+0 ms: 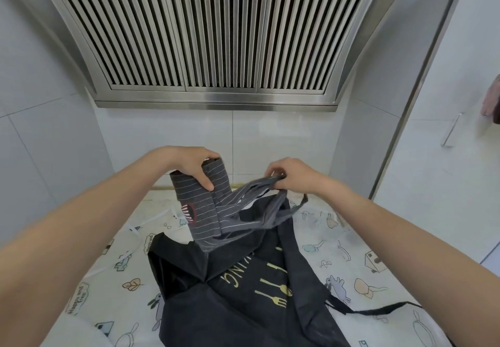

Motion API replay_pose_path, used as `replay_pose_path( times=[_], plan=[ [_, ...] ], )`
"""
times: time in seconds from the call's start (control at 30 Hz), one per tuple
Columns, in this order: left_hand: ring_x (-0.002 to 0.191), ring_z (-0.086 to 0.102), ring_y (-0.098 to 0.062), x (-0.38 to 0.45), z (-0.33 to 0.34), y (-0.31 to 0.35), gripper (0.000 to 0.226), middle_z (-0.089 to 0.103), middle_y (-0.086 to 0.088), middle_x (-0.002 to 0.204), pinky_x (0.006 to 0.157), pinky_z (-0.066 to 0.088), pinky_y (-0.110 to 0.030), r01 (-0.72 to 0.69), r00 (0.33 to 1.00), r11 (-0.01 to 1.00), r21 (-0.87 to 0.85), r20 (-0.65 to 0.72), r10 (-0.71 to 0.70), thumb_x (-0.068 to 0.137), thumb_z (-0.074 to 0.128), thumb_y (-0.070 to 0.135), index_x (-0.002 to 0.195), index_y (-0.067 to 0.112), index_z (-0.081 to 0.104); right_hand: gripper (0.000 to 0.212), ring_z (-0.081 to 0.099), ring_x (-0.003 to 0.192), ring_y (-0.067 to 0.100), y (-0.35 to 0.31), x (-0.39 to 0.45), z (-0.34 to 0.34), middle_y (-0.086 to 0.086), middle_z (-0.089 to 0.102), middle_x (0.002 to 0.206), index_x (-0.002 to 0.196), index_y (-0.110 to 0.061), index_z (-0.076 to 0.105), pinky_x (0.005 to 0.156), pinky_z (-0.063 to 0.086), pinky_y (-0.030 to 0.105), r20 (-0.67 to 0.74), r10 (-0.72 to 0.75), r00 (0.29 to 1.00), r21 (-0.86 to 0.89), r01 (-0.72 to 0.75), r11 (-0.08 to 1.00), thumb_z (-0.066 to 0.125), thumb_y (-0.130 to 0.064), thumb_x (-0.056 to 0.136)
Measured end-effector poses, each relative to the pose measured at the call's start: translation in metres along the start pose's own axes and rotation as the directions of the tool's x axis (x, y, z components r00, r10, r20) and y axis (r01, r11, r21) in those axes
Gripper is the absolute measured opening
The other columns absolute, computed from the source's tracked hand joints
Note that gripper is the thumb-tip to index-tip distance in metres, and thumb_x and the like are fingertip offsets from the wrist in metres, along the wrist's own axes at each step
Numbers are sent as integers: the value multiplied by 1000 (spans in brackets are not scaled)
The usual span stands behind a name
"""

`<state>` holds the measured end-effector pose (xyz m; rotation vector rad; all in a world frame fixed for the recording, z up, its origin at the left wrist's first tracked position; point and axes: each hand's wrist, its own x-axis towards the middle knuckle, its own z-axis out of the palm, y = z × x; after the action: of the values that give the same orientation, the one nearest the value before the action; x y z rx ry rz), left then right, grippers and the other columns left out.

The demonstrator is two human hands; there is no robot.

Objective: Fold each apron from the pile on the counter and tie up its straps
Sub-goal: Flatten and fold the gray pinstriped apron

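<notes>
The folded apron hangs above the far middle of the counter, gripped at its top by the left hand, while its straps run rightward to the right hand, which pinches them. Below and nearer the person, a second apron lies spread on the patterned cloth covering the counter (one strap trails off right). The vent hood sits overhead behind both hands.
</notes>
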<state>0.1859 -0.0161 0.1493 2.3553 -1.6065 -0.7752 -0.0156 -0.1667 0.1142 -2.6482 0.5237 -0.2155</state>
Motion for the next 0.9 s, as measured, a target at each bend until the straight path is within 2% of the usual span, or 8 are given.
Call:
replay_pose_path(
  times=[0.13,0.27,0.43,0.53,0.63,0.8,0.87,0.9],
  plan=[
    [94,62,-15,-3,1,-7,48,61,3,110,75,54,-27,-24,1000,997,-74,9,25,78,75,15,119,21,51,14,62,75,12,0,-7,-18,3,66,87,96,-11,66,72,53,18,107,77,991,524,-122,843,65,-2,85],
    [100,62,-18,-8,3,-4,46,63,3,110,79,52,-25,-73,997,987,-140,11,76,78,74,15,119,21,52,23,59,51,6,0,0,-28,7,62,77,86,-9,63,53,49,18,-80,229,970,829,-63,556,50,11,88],
    [98,67,-16,-21,8,15,74,69,2,106,75,56,-27,-111,985,907,-407,74,154,52,86,34,118,23,55,24,57,61,11,6,11,-30,5,62,78,87,-14,60,62,51,23,-159,369,916,849,-64,524,49,8,89],
    [101,66,-22,-25,6,15,98,69,-2,109,85,55,-38,-123,981,837,-532,63,184,31,94,45,118,20,55,10,64,76,17,15,6,-25,6,68,88,97,-12,63,78,50,33,55,327,943,687,-273,673,64,-16,88],
    [93,68,-20,-26,1,6,100,71,-2,102,82,57,-36,-127,983,758,-640,22,183,24,95,44,113,19,57,42,63,103,18,17,-1,-21,1,69,108,112,-14,62,91,47,36,246,260,934,543,-355,761,69,-41,80],
    [83,69,-20,-29,-2,-11,97,71,-4,94,73,58,-34,-110,989,687,-718,-12,145,19,96,44,103,14,58,4,58,79,14,0,-6,-28,2,60,85,93,-10,60,74,49,23,-29,77,997,834,-18,551,57,-12,91],
    [77,69,-19,-30,0,-12,99,72,-4,89,67,59,-32,-111,991,653,-749,-33,131,15,95,44,101,13,58,10,59,76,13,-5,-8,-30,3,62,85,99,-9,60,74,49,24,4,-22,1000,920,5,393,52,-9,93],
    [75,69,-19,-31,0,-12,100,72,-4,87,64,59,-31,-111,991,639,-761,-38,128,13,95,44,101,12,58,12,60,76,13,-8,-8,-31,4,63,87,102,-9,59,74,49,24,50,-31,998,914,-33,404,53,-7,92]
  ],
)
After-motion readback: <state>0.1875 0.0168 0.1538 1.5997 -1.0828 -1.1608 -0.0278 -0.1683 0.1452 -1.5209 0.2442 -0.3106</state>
